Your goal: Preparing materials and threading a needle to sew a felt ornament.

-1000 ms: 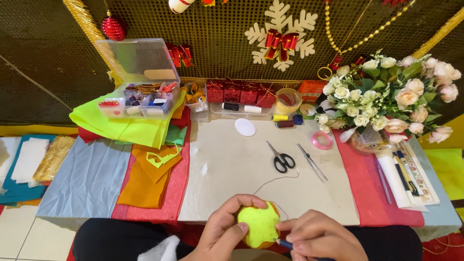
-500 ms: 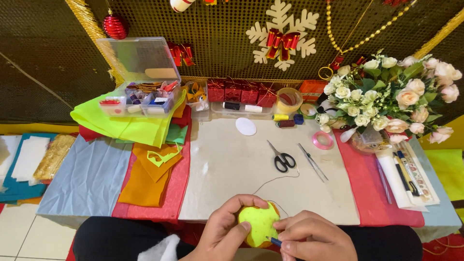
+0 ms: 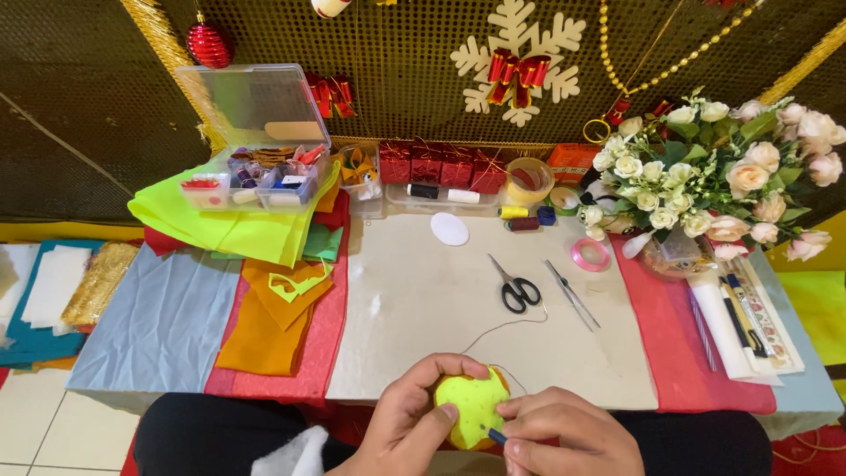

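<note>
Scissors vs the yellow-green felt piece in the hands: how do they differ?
The scissors lie flat and untouched on the beige mat; the yellow-green felt piece is held off it by the left hand and right hand. Scissors are black-handled metal, long and thin; the felt piece is soft and rounded. A thin thread runs between them.
</note>
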